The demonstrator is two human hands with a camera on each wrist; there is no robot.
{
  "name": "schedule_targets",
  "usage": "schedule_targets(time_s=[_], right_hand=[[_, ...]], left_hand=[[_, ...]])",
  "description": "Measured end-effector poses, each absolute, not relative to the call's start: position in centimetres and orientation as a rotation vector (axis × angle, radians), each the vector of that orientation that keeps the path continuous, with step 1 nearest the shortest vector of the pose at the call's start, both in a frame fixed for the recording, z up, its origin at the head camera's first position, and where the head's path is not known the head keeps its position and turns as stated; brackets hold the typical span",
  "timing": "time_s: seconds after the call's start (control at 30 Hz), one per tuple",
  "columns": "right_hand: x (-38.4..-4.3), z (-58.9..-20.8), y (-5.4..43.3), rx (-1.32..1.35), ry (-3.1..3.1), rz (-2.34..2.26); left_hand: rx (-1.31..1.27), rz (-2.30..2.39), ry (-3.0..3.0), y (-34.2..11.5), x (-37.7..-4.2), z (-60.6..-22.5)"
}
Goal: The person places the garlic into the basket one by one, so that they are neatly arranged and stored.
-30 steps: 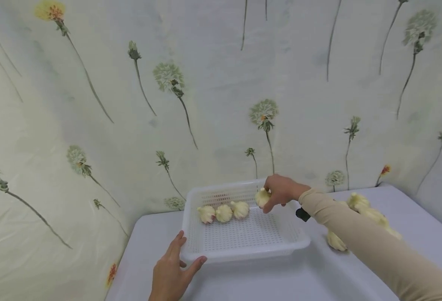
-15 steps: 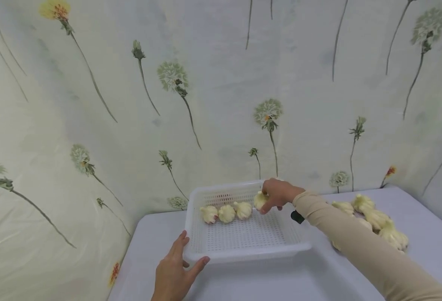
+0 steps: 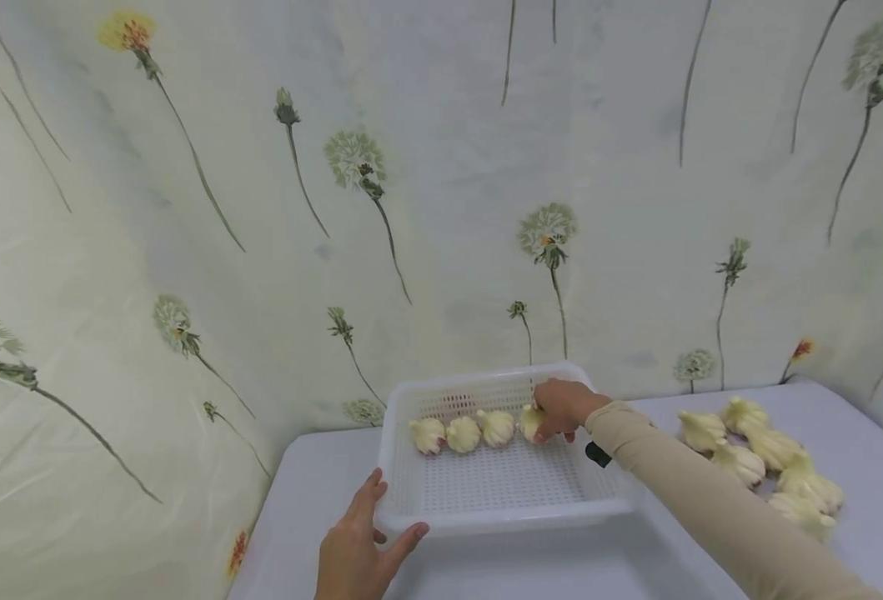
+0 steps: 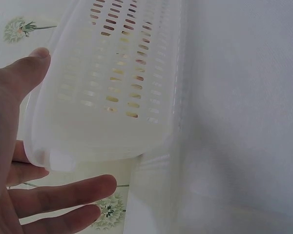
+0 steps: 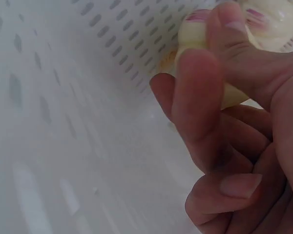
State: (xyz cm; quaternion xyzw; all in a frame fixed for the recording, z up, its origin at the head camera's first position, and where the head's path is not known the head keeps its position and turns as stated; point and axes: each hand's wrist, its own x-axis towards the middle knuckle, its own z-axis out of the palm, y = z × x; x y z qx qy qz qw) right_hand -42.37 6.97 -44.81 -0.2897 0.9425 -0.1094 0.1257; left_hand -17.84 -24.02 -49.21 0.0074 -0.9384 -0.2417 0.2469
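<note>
A white perforated plastic basket stands on the table. Near its back wall, three garlic bulbs lie in a row. My right hand reaches into the basket and pinches another garlic bulb between thumb and fingers, at the right end of that row. Its lower part is hidden by the fingers in the right wrist view. My left hand rests at the front left corner, thumb on the rim and fingers spread along the side; two fingers extend free of the basket.
On the white table to the right of the basket lies a group of several garlic bulbs, partly beside my right sleeve. A flower-patterned sheet hangs behind the table and down its left side.
My right hand has lowered the garlic bulb into the basket beside the row of three. The left hand stays at the corner. The view has shifted slightly, exposing more of the garlic at right.
</note>
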Motion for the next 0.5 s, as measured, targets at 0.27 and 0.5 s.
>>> schedule_targets(time_s=[0.27,0.5], right_hand=[[-42.89,-45.19,7.02,-0.854,2.742,-0.243],[-42.85,-45.75,6.86,-0.833,2.715,-0.232]], left_hand=[[-0.008,-0.644,-2.536,-24.00,-17.81,-48.99],[-0.004,-0.656,-2.557,-23.99,-17.68,-48.96]])
